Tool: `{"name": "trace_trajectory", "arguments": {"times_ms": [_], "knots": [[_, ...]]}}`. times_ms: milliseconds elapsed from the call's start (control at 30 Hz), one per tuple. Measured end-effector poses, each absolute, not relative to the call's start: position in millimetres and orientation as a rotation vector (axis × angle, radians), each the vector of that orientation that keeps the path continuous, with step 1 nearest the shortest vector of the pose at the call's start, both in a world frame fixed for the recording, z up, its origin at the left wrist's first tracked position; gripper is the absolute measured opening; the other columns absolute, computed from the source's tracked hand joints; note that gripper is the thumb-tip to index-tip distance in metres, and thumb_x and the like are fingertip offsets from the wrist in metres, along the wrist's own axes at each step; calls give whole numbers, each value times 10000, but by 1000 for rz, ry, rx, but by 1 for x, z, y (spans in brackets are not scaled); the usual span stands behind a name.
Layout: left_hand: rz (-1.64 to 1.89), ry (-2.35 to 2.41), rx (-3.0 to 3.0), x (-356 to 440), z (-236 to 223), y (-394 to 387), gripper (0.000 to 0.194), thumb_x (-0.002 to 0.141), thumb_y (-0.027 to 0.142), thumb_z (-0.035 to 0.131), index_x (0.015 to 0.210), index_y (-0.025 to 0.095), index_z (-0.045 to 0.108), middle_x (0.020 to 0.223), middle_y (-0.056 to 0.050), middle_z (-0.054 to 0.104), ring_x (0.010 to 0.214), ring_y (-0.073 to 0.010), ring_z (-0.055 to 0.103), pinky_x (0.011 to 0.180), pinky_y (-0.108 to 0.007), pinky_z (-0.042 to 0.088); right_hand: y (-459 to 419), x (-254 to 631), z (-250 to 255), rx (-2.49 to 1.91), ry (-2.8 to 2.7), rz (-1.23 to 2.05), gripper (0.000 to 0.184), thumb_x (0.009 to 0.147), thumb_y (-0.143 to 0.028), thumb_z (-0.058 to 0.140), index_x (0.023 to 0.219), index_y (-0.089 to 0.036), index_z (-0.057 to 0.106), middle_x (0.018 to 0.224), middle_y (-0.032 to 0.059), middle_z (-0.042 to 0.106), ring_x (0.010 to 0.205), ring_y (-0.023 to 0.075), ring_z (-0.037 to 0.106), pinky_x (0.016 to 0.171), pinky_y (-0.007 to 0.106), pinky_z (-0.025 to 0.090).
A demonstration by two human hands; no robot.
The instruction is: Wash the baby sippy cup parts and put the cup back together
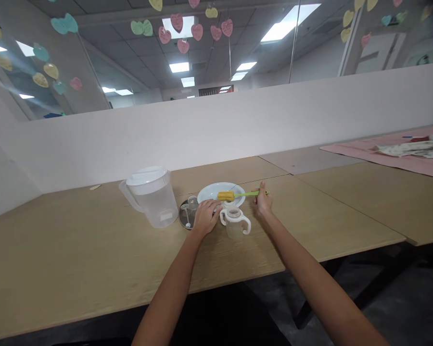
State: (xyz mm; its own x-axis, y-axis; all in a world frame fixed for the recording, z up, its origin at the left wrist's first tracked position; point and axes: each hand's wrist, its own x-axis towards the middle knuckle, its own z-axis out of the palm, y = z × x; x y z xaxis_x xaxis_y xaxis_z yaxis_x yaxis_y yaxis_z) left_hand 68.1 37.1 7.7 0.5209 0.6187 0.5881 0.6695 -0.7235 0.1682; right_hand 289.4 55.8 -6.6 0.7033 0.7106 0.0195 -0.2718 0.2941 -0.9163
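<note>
My right hand [262, 201] is closed around the green handle of a bottle brush [226, 195]. Its yellow sponge head points left over a white plate [204, 192]. My left hand [207, 216] is curled at the plate's near edge, its fingertips by a small whitish part [228, 203]; what lies under the fingers is hidden. Just in front of that stands a clear baby bottle [235, 228] with two white handles and an uncovered top. Left of my left hand, a dark round tray [183, 218] carries a clear cap [192, 202] and a thin piece with a white end [187, 218].
A translucent lidded pitcher [155, 197] stands on the wooden table [94, 259] left of the tray. At the far right, a pink cloth [350, 149] has a patterned fabric [414, 147] on it. A white wall [216, 129] with windows above borders the back.
</note>
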Motion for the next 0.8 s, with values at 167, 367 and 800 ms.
{"name": "trace_trajectory", "arguments": {"times_ms": [167,367,800], "knots": [[-882,-1248,-2674,70,11,34,307,901,377,413,973,231,673,1078,-41,671,1150,-220,508,998,-408,367,55,287,-5,-1108,-509,703,531,786,-618,472,537,-160,570,289,-60,356,276,65,321,300,196,248],[-857,-1287,-2674,71,13,32,310,899,378,418,982,215,668,1052,-64,673,1119,-227,527,997,-405,363,54,286,-3,-999,-422,797,488,785,-616,488,558,-184,506,300,-79,330,260,60,299,268,194,212],[-1637,-1397,-2341,67,13,38,185,863,243,493,920,212,667,937,-37,682,876,-159,628,837,-308,489,56,290,-5,-953,-304,897,466,799,-622,466,604,-199,465,336,-95,314,255,50,282,245,174,204]]}}
